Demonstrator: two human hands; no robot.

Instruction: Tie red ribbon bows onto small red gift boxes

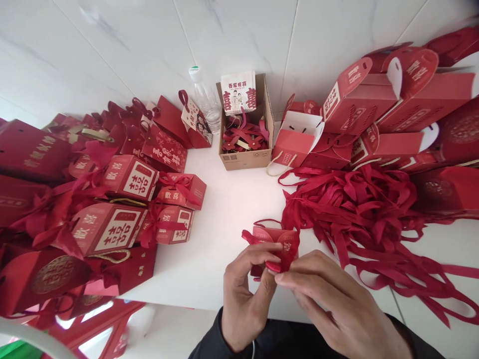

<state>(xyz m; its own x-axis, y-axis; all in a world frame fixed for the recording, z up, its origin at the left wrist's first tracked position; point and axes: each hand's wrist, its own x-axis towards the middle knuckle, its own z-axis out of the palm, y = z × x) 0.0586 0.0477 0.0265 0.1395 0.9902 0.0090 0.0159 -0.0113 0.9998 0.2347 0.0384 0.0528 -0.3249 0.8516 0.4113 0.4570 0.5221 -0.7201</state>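
Observation:
A small red gift box (pixel 267 233) stands at the table's front edge, partly hidden behind both hands. Red ribbon (pixel 292 249) lies over its top and right side. My left hand (pixel 250 294) pinches a folded piece of the ribbon between thumb and fingers, in front of the box. Close beside it, my right hand (pixel 329 299) has its thumb and index fingertip together at the same ribbon fold. A thin dark red cord handle (pixel 267 221) arches behind the box.
Finished red boxes with bows (pixel 123 229) crowd the left. A cardboard box (pixel 245 159) of ribbon pieces and a clear bottle (pixel 207 104) stand at the back. Loose red ribbons (pixel 355 204) heap at right, before more red boxes (pixel 374 99).

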